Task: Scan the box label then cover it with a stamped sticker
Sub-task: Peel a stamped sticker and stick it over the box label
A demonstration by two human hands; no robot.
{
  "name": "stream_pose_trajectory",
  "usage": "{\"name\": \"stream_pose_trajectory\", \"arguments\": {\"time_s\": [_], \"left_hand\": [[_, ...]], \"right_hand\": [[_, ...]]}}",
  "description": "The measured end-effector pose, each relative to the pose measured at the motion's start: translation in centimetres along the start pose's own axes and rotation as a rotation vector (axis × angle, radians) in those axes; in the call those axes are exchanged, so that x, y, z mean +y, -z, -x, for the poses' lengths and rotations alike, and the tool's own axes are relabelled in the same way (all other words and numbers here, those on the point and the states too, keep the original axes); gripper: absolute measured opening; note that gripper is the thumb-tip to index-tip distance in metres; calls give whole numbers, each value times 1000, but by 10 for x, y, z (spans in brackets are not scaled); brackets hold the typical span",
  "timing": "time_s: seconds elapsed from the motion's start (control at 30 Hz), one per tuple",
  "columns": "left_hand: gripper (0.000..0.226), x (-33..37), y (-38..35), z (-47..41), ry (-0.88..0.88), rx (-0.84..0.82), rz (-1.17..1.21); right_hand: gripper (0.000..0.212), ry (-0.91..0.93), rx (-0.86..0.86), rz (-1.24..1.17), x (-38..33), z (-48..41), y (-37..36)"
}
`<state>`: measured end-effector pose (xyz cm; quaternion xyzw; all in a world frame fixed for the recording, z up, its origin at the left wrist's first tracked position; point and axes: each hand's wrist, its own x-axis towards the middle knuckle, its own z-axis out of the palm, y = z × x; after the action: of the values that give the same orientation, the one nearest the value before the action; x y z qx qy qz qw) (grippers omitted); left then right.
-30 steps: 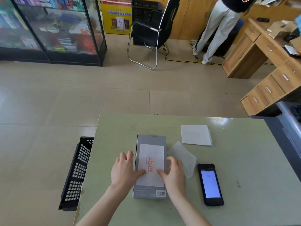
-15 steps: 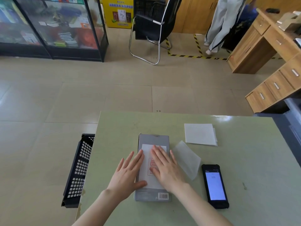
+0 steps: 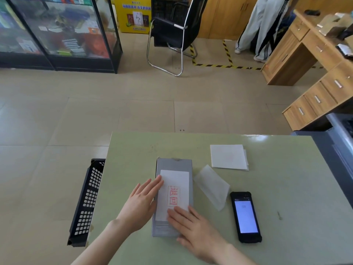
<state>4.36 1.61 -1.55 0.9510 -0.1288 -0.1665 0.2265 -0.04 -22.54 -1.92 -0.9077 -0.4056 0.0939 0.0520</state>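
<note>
A grey box (image 3: 172, 163) lies flat on the pale green table (image 3: 277, 188). A white sticker (image 3: 176, 180) with a red stamp covers most of its top. My left hand (image 3: 140, 204) rests flat against the box's left edge, fingertips on the sticker's left side. My right hand (image 3: 193, 228) lies flat, fingers spread, on the near end of the box and the sticker's lower part. Neither hand holds anything. A black handheld scanner (image 3: 245, 217) with a lit screen lies to the right of the box.
A peeled backing sheet (image 3: 212, 185) lies between box and scanner. A stack of white stickers (image 3: 228, 156) sits further back right. A black perforated basket (image 3: 86, 203) hangs off the table's left edge. A grey machine (image 3: 336, 150) borders the right.
My right hand has slid from the middle of the sticker down to its near end, uncovering the red stamp. My left hand stays beside the box's left edge.
</note>
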Motion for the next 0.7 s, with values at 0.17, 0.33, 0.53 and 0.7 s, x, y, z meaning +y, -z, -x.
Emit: {"name": "stream_pose_trajectory", "arguments": {"time_s": [0.17,0.33,0.53,0.7], "left_hand": [[59,14,-5,1,56,25,33],[60,27,-5,0,120,42,48],[58,37,-4,-1,187,13,52],[53,45,1,-2,212,35,82]], "right_hand": [[40,-374,152,-154,49,8,14],[39,-724,-91,-201,98,-3,2],[43,-694,-264,-189,106,-6,-21],[57,-653,-277,-146,102,8,-25]]}}
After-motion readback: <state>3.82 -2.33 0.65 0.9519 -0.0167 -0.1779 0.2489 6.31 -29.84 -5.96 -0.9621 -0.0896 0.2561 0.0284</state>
